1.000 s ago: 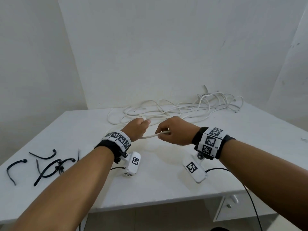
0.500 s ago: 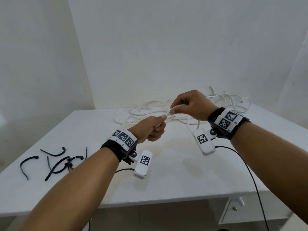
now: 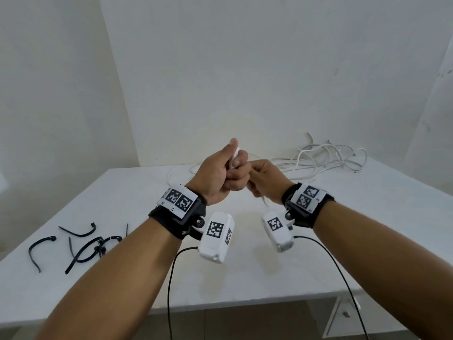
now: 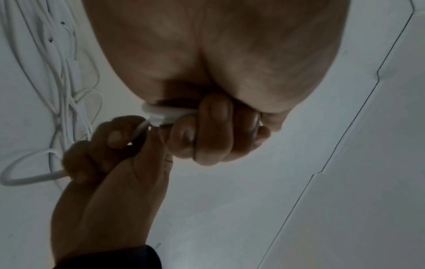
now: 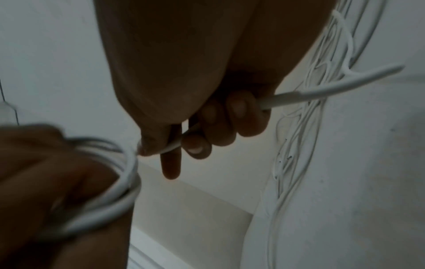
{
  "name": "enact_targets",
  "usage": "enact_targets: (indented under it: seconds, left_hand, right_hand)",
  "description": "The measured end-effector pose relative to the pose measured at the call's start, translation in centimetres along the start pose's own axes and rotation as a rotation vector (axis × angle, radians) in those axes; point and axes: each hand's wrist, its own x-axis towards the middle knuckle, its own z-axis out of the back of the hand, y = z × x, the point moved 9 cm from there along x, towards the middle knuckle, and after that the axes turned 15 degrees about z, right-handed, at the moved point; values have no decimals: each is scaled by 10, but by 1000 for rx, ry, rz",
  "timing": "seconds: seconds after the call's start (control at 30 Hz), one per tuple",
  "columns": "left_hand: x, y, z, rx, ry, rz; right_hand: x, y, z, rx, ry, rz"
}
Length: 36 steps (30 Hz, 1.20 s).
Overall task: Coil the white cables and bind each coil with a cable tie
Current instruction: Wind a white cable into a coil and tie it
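My left hand (image 3: 226, 168) is raised above the table, fist closed round a small coil of white cable (image 4: 165, 113) with the thumb up. Close against it on the right, my right hand (image 3: 263, 179) grips the same white cable (image 5: 306, 94), which runs through its curled fingers and loops (image 5: 119, 191) toward the left hand. The rest of the white cables (image 3: 326, 155) lie tangled at the table's back right. Several black cable ties (image 3: 81, 244) lie loose at the table's left.
The white table (image 3: 245, 278) stands in a corner between white walls, its front edge near me. A drawer unit (image 3: 343, 315) sits below the front right. Black wires hang from both wrist cameras.
The left hand rose with the cable end and turned thumb up. The right hand came back down from its lift and closed in against the left, laying a loop of cable there.
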Motion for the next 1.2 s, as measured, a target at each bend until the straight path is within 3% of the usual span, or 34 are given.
enact_targets:
  seconds: [0.1, 0.33, 0.5, 0.67, 0.77, 0.9, 1.1, 1.2]
  left_hand:
    - [7, 2, 12, -66, -129, -2]
    - [15, 10, 36, -105, -334, -48]
    - [17, 12, 50, 75, -483, -71]
    - [20, 21, 58, 412, -563, -66]
    - [18, 24, 74, 444, -608, -49]
    - [17, 33, 77, 617, -551, 88]
    - [12, 62, 75, 945, -428, 346]
    - [10, 71, 72, 771, -341, 383]
  right_hand:
    - [-4, -12, -13, -17, 26, -98]
    - [-11, -14, -29, -114, 114, -144]
    - [-16, -18, -36, -239, 210, -147]
    - [-20, -18, -48, -444, 396, -118]
    - [-28, -16, -54, -528, 504, -87]
    - [-32, -3, -57, -627, 583, 36]
    - [-11, 29, -16, -589, 408, 162]
    - [-3, 37, 1, -526, 328, 168]
